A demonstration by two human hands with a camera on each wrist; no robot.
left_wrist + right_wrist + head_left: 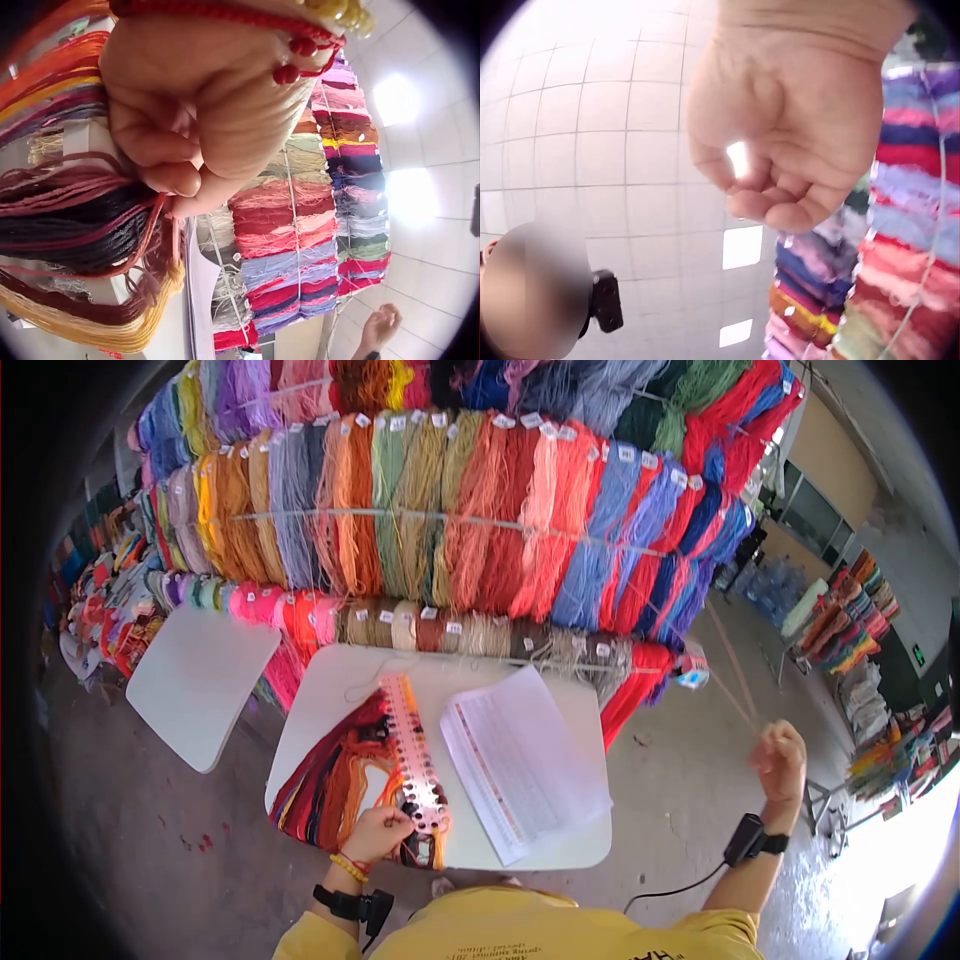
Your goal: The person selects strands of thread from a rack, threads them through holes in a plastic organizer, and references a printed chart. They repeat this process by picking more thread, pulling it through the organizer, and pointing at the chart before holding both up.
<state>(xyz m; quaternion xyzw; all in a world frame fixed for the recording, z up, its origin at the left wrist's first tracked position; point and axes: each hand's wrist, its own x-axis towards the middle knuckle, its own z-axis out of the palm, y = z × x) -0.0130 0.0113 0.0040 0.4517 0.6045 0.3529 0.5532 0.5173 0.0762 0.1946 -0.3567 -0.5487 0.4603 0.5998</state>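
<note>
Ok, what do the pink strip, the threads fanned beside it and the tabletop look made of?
Pink strip: probably coated card or plastic, glossy, given its bright glare.
Threads: soft textile fibre, perhaps cotton; fine, flexible strands show.
Tabletop: possibly laminate; pale, smooth, no visible grain.

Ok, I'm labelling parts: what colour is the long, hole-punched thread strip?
Pink strip, best in head view.

I see skeins (410, 510) hanging in tiers, white tags (531, 421) along their tops. A pale tabletop (205, 685) sits at the left, above a grey floor (665, 820) with red scraps (206, 844). Far right, I make out bluish bottles (768, 590) near a window (812, 515), and a green sign (918, 655). My left wrist view catches bright ceiling lights (397, 103).
</note>
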